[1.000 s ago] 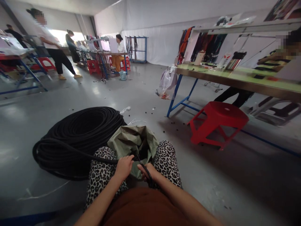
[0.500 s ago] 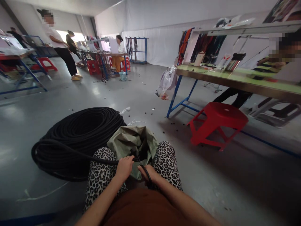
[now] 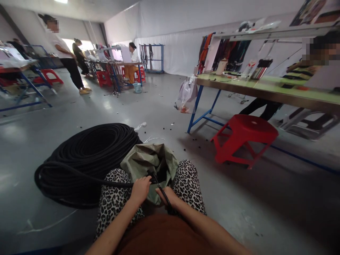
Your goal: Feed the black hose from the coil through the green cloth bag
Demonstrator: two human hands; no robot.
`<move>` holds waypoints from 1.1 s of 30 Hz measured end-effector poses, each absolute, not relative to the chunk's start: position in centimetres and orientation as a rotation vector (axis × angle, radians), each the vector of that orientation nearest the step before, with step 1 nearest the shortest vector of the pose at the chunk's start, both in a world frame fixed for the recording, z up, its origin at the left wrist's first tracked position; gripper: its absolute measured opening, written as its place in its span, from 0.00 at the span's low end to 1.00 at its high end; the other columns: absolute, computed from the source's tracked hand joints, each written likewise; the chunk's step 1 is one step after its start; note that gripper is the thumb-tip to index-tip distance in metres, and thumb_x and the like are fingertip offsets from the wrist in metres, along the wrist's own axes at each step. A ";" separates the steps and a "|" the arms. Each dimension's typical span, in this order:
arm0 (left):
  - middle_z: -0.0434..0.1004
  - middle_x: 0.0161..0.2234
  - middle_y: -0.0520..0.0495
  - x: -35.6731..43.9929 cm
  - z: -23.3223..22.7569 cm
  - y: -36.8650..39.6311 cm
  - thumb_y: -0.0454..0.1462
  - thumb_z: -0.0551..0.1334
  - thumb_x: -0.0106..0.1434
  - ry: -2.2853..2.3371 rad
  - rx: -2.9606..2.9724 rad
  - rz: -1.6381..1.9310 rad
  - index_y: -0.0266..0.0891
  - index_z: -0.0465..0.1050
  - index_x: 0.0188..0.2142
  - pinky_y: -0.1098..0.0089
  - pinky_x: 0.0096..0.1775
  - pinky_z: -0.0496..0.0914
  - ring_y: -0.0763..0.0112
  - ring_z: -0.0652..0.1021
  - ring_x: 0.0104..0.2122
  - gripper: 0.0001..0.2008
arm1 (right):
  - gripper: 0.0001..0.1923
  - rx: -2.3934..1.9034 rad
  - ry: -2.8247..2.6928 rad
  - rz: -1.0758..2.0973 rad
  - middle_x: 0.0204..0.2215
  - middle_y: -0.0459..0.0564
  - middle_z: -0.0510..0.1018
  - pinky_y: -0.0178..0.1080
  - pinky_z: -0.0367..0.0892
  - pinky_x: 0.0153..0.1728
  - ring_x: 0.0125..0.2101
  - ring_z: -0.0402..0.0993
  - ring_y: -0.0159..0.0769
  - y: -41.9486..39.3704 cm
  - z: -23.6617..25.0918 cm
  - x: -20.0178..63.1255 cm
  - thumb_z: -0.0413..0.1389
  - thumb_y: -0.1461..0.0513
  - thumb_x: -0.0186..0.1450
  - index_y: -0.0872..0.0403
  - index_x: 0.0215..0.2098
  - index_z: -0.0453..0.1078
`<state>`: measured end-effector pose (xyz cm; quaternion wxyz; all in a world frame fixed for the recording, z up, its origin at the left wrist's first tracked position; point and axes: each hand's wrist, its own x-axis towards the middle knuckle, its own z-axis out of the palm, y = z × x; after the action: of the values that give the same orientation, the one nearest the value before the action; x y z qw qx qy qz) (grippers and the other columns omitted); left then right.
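Observation:
My left hand (image 3: 140, 190) is closed around a thick black cord (image 3: 117, 183) near its end, just above my lap. That cord runs across my left knee from a large black coil (image 3: 60, 159) on the floor. In my right hand (image 3: 171, 198) is a pair of scissors with black handles (image 3: 165, 197). The metal blades point up and left, close to the cord's end by my left fingers; whether they touch it I cannot tell. Below both hands, an open olive-green sack (image 3: 135, 158) stands between my knees. Its dark inside is mostly hidden.
A red stool (image 3: 252, 124) stands at front right beside a green-topped table (image 3: 239, 82), where a person (image 3: 300, 72) sits. White string (image 3: 50, 226) and small black bits lie on the floor. Other people and worktables are further back at left.
The whole view has shifted slightly. Both hands stay in almost the same place, with the cord and scissors still held; the scissors' angle differs only a little.

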<state>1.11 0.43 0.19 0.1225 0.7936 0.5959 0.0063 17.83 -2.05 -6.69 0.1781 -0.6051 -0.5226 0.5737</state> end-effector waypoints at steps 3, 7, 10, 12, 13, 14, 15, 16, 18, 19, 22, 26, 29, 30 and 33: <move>0.79 0.50 0.41 1.3 0.4 0.7 0.35 0.50 0.69 1.726 2.321 -0.021 0.38 0.70 0.55 0.61 0.51 0.67 0.61 0.77 0.50 0.18 | 0.28 -1.784 -1.630 1.522 0.10 0.44 0.60 0.31 0.56 0.18 0.14 0.62 0.31 -2.0 -5.6 17.8 0.51 0.50 0.68 0.54 0.14 0.60; 0.79 0.49 0.41 1.4 0.6 1.0 0.35 0.50 0.70 1.721 2.311 -0.088 0.39 0.70 0.55 0.62 0.50 0.67 0.61 0.77 0.50 0.18 | 0.27 -1.819 -1.579 1.573 0.10 0.45 0.60 0.32 0.58 0.19 0.15 0.65 0.33 -2.1 -4.9 17.6 0.51 0.50 0.68 0.54 0.16 0.62; 0.79 0.50 0.40 1.4 0.6 1.2 0.35 0.50 0.69 1.723 2.308 -0.096 0.39 0.70 0.55 0.62 0.50 0.66 0.61 0.77 0.50 0.18 | 0.25 -1.815 -1.511 1.590 0.12 0.45 0.61 0.32 0.59 0.19 0.16 0.66 0.33 -2.1 -4.9 17.5 0.51 0.51 0.68 0.55 0.18 0.64; 0.79 0.49 0.40 1.3 0.5 1.4 0.35 0.50 0.69 1.718 2.313 -0.095 0.39 0.70 0.55 0.61 0.50 0.67 0.60 0.77 0.50 0.18 | 0.23 -1.826 -1.487 1.588 0.13 0.45 0.62 0.31 0.59 0.20 0.18 0.67 0.33 -2.1 -4.8 17.5 0.52 0.52 0.68 0.56 0.19 0.65; 0.79 0.49 0.41 1.3 0.4 1.4 0.35 0.50 0.69 1.715 2.315 -0.093 0.39 0.70 0.55 0.61 0.50 0.67 0.60 0.77 0.50 0.18 | 0.22 -1.831 -1.491 1.576 0.13 0.45 0.62 0.31 0.59 0.20 0.19 0.68 0.33 -2.1 -4.7 17.5 0.53 0.53 0.68 0.56 0.20 0.65; 0.79 0.49 0.41 1.2 0.4 1.5 0.35 0.50 0.69 1.710 2.313 -0.091 0.39 0.70 0.54 0.62 0.50 0.67 0.60 0.77 0.50 0.18 | 0.22 -1.827 -1.507 1.563 0.13 0.45 0.63 0.31 0.59 0.20 0.20 0.68 0.33 -2.0 -4.6 17.5 0.53 0.55 0.68 0.57 0.19 0.65; 0.79 0.49 0.41 1.2 0.4 1.6 0.35 0.50 0.69 1.707 2.309 -0.085 0.39 0.70 0.54 0.62 0.50 0.66 0.61 0.77 0.50 0.18 | 0.22 -1.820 -1.525 1.557 0.13 0.45 0.63 0.30 0.58 0.21 0.20 0.68 0.33 -2.0 -4.5 17.5 0.53 0.56 0.68 0.57 0.19 0.64; 0.79 0.49 0.42 1.1 0.4 1.6 0.35 0.50 0.69 1.706 2.302 -0.077 0.39 0.70 0.54 0.63 0.51 0.66 0.61 0.77 0.50 0.17 | 0.22 -1.811 -1.534 1.556 0.14 0.45 0.63 0.30 0.58 0.20 0.20 0.68 0.33 -2.0 -4.4 17.6 0.52 0.56 0.69 0.56 0.18 0.64; 0.79 0.50 0.42 1.1 0.5 1.7 0.35 0.51 0.69 1.707 2.287 -0.067 0.39 0.70 0.54 0.64 0.51 0.66 0.62 0.77 0.51 0.17 | 0.22 -1.793 -1.527 1.574 0.14 0.45 0.62 0.30 0.57 0.20 0.19 0.67 0.32 -2.0 -4.4 17.6 0.52 0.56 0.69 0.56 0.18 0.63; 0.79 0.50 0.42 1.1 0.5 1.8 0.35 0.51 0.69 1.708 2.280 -0.065 0.39 0.70 0.54 0.65 0.51 0.66 0.63 0.77 0.50 0.17 | 0.23 -1.796 -1.503 1.594 0.13 0.44 0.62 0.30 0.57 0.20 0.18 0.67 0.31 -2.0 -4.4 17.6 0.52 0.55 0.69 0.56 0.18 0.63; 0.79 0.50 0.42 1.0 0.5 1.9 0.35 0.50 0.69 1.709 2.269 -0.069 0.40 0.70 0.54 0.65 0.51 0.66 0.63 0.77 0.50 0.18 | 0.24 -1.822 -1.446 1.591 0.12 0.43 0.59 0.29 0.56 0.19 0.18 0.66 0.31 -2.0 -4.9 17.6 0.54 0.51 0.67 0.56 0.18 0.63; 0.79 0.51 0.41 1.0 0.2 1.8 0.35 0.51 0.68 1.711 2.266 -0.049 0.39 0.70 0.54 0.63 0.52 0.66 0.63 0.77 0.51 0.18 | 0.25 -1.817 -1.426 1.570 0.12 0.43 0.59 0.30 0.55 0.18 0.17 0.63 0.30 -2.1 -5.6 17.5 0.56 0.51 0.66 0.56 0.17 0.62; 0.79 0.51 0.40 0.9 0.0 1.7 0.35 0.51 0.68 1.710 2.263 -0.041 0.39 0.70 0.54 0.63 0.53 0.66 0.63 0.77 0.51 0.18 | 0.24 -1.778 -1.424 1.535 0.12 0.43 0.60 0.30 0.54 0.18 0.16 0.61 0.28 -2.1 -5.9 17.7 0.58 0.52 0.65 0.56 0.17 0.61; 0.79 0.50 0.40 0.8 0.0 1.6 0.35 0.51 0.68 1.713 2.263 -0.036 0.39 0.70 0.53 0.62 0.53 0.66 0.62 0.77 0.51 0.18 | 0.24 -1.756 -1.422 1.526 0.13 0.43 0.60 0.30 0.53 0.18 0.17 0.61 0.28 -2.1 -6.0 17.8 0.59 0.52 0.64 0.56 0.16 0.61; 0.78 0.50 0.39 0.8 0.0 1.4 0.34 0.50 0.67 1.730 2.272 0.008 0.38 0.70 0.54 0.61 0.53 0.66 0.61 0.76 0.51 0.18 | 0.26 -1.753 -1.335 1.594 0.12 0.42 0.59 0.30 0.52 0.17 0.15 0.59 0.27 -1.9 -6.6 17.9 0.60 0.49 0.62 0.55 0.16 0.60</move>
<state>0.83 1.44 0.04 0.1424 0.7876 0.5995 0.0029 17.94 -1.87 -6.61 0.2093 -0.6302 -0.4800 0.5733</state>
